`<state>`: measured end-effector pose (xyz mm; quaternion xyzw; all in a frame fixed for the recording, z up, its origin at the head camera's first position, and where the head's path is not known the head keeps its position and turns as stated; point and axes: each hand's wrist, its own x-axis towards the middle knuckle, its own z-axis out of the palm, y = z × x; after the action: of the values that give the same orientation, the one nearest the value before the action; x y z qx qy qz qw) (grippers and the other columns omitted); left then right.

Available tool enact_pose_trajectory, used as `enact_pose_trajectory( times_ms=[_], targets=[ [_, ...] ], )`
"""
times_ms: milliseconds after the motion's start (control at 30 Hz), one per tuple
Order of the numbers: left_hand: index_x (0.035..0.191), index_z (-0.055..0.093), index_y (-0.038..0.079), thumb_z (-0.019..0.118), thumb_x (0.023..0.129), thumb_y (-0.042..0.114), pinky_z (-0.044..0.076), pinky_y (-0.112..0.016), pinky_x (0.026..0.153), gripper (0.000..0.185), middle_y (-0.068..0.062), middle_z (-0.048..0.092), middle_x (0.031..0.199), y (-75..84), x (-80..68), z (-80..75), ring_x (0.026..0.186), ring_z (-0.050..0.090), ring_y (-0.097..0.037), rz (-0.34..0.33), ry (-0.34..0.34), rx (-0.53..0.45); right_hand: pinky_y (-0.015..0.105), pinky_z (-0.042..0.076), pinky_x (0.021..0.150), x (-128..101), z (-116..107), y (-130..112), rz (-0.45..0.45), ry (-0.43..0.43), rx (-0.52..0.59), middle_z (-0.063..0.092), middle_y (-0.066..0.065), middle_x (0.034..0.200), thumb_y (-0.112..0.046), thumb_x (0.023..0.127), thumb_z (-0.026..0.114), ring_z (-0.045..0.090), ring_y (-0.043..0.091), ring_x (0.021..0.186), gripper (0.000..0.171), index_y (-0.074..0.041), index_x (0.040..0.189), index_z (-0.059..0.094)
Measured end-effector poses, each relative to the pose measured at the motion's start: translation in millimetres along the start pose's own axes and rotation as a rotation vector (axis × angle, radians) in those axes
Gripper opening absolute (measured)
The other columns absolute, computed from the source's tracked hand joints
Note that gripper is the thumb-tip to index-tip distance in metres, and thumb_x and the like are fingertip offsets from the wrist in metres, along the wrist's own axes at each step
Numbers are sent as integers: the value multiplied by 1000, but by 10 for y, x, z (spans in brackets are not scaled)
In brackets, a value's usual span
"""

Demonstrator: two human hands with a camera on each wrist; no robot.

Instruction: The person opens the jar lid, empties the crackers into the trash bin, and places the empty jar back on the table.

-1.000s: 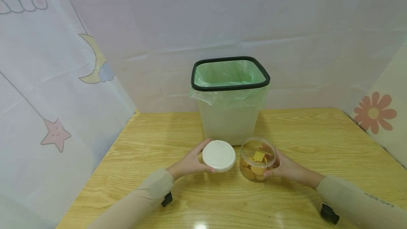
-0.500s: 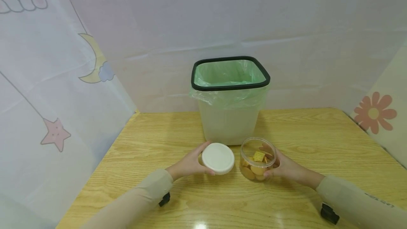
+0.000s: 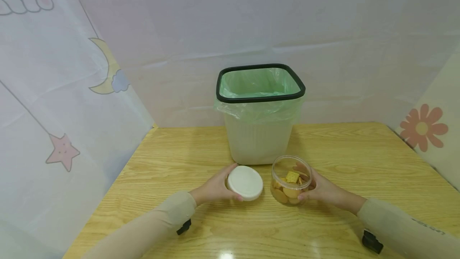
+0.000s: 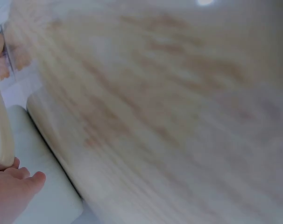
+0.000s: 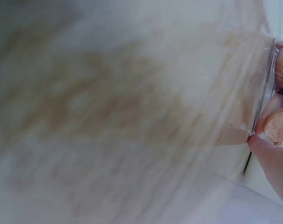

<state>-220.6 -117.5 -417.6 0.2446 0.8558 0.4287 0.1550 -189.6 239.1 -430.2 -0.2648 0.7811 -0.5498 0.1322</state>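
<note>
left hand [image 3: 215,189] wrapped around the edge of a round white plastic lid [image 3: 245,182], thumb at the near rim, fingers curled over the far side, grasping it low over the light wooden table [image 3: 345,159]; whether touching the tabletop or just above, cannot tell. right hand [image 3: 322,190] clasped around a clear round plastic jar [image 3: 291,180], open at the top, standing upright on the table just right of the lid, with a narrow gap between the two. inside the jar, round golden biscuits [image 3: 290,192] and a square yellow cracker [image 3: 292,176]. directly behind both, a white square waste bin [image 3: 259,141] with a black rim and a pale green plastic liner [image 3: 259,83], standing near the far edge of the table, close to the lid and jar but apart from them. pale beige sleeves on both forearms. in the left wrist view, blurred wood grain, the lid's edge at far left [image 4: 0,135] and fingertips [image 4: 20,179] beneath it. in the right wrist view, equally blurred, the jar's clear wall [image 5: 265,88] at the right edge with biscuits behind it and a fingertip [image 5: 263,142] pressed against it. around the table, white sheeting printed with a star [image 3: 62,151], a moon [image 3: 106,71] and a flower [image 3: 424,127].
</note>
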Motion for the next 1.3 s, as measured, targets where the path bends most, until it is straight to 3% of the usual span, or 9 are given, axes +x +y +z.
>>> enact_pose_trajectory(
  times_ms=[567, 1000, 1300],
  targets=[
    [153, 19, -2, 88, 72, 28, 27, -52, 111, 110, -23, 22, 155, -33, 7, 53, 141, 26, -38, -17, -39, 65, 73, 25, 98, 0, 13, 16, 13, 10, -7, 9, 41, 149, -8, 86, 74, 13, 66, 130, 99, 14, 148, -1],
    [152, 22, -1, 88, 70, 36, 30, -50, 110, 112, -21, 29, 153, -106, 38, 49, 138, 32, -37, -42, -31, 139, 74, 25, 97, -2, -1, 15, -8, -4, 15, 7, 41, 149, -5, 86, 74, 9, 67, 129, 100, 16, 147, -3],
    [151, 24, -4, 88, 71, 32, 31, -51, 109, 109, -21, 32, 152, -131, 40, 60, 136, 35, -37, -39, -44, 136, 73, 27, 96, 1, 0, 21, -13, 2, 3, 8, 42, 148, -5, 85, 75, 11, 68, 128, 100, 16, 146, -2]
  ],
)
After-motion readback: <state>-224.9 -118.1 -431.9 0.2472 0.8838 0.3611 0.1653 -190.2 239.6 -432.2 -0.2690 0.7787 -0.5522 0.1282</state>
